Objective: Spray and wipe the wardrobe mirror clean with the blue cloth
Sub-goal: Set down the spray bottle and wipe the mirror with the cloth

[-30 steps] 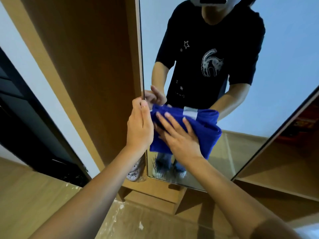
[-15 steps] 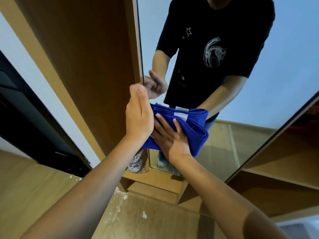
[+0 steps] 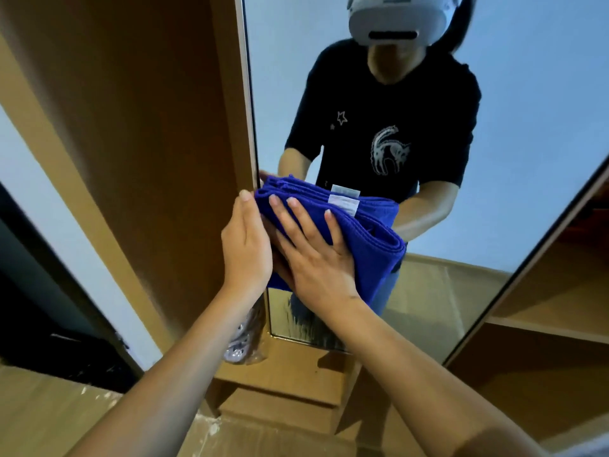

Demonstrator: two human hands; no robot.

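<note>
Blue cloth (image 3: 372,245) pressed on wooden wardrobe's mirror (image 3: 527,127), seemingly flat.

The wide glass of the tall wardrobe mirror (image 3: 428,77) above and to the right of the folded blue microfibre cloth (image 3: 372,239) lies open, with nothing against it. The cloth itself covers the lower left part, pressed there by the flat right hand (image 3: 316,258). Leftward the way is closed at once: the left hand (image 3: 245,249) rests at the mirror's edge, right against the brown wooden wardrobe side panel (image 3: 148,143). Below the cloth a short strip of glass stays open down to the wooden base ledge (image 3: 296,367). A crumpled clear plastic bag (image 3: 244,341), perhaps holding small parts, sits at the panel's foot.
</note>
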